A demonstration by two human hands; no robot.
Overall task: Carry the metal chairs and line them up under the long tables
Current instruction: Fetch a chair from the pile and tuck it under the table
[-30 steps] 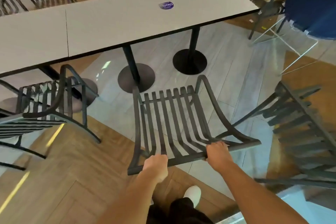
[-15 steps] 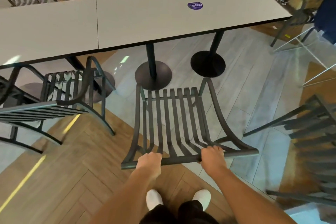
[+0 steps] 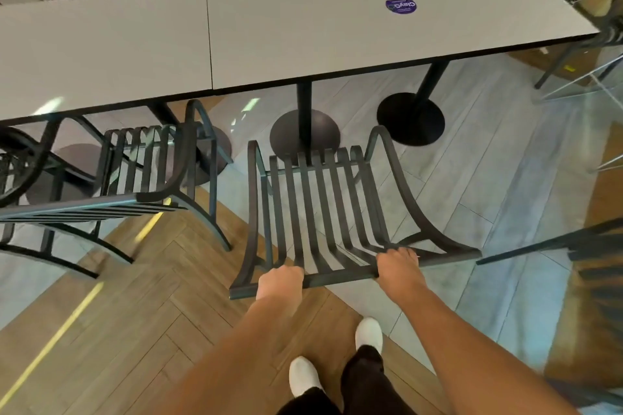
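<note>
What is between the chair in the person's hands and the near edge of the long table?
In the head view, only bare grey floor and a round black pedestal base lie between the held chair and the long table; the base stands just ahead of the seat's front.

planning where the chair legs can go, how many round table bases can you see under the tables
4: one under the table's right end, one just ahead of the held chair, one behind the left chair's armrest, one further left. More may be hidden further left.

You have a dark metal slatted chair [image 3: 323, 209] facing the long grey table [image 3: 303, 34], its front edge near the table's round base. A matching chair [image 3: 135, 178] stands just to its left, partly tucked under the table.
</note>
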